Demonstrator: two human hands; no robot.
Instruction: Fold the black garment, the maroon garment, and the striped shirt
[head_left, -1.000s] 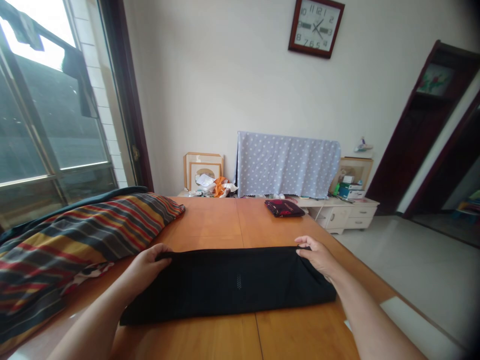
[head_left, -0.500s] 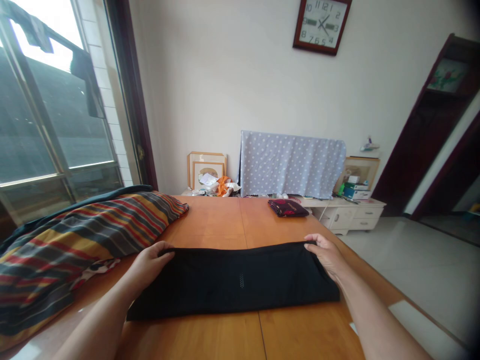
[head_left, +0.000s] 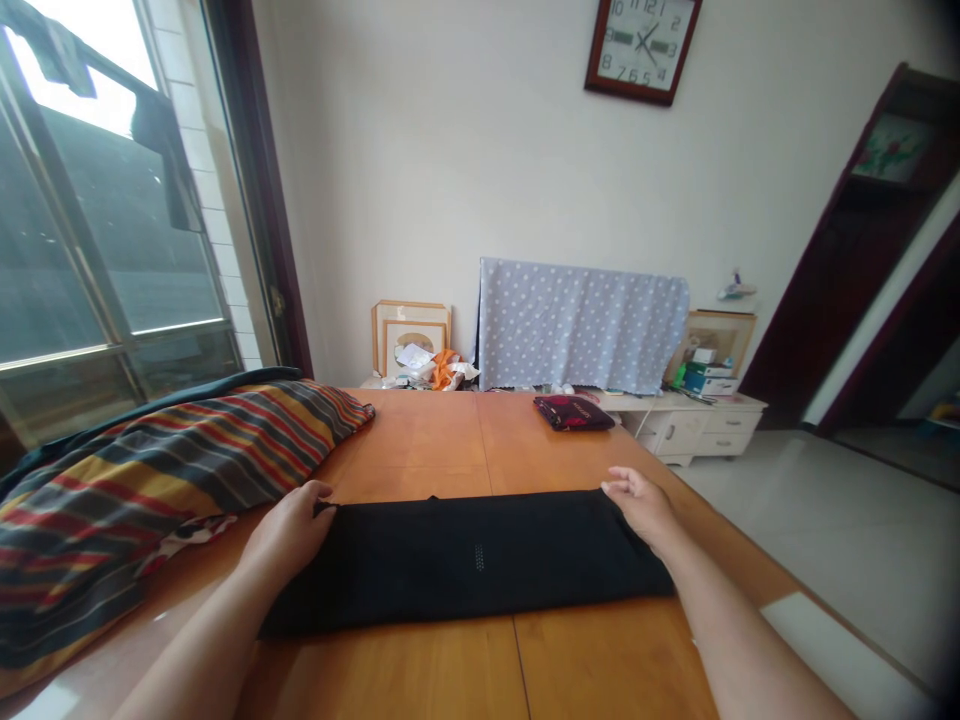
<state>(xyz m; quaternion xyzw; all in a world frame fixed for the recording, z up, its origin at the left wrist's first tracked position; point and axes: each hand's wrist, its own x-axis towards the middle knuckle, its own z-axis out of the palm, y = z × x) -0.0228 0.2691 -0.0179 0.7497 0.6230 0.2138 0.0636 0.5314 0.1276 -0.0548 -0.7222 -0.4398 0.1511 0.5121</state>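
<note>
A folded black garment [head_left: 420, 565] lies as a long flat band across the wooden table [head_left: 420, 430], with a small patch of pale dots near its middle. My left hand [head_left: 292, 525] pinches its far left corner between thumb and fingers. At the far right corner, my right hand [head_left: 637, 505] has its fingers curled in, the fingertips on the edge of the cloth. Left of my left hand is a heap of striped cloth [head_left: 217, 450] in red, yellow and grey.
Toward the table's far right sits a folded dark red cloth [head_left: 574, 413]. Beyond the table stand a white cabinet [head_left: 697, 430], a dotted blue cover [head_left: 585, 325] and picture frames [head_left: 412, 335]. A clock [head_left: 641, 50] hangs on the wall.
The far edge of the black garment has come down flatter on the table. Both hands have shifted slightly to the left, and the view has moved a little.
</note>
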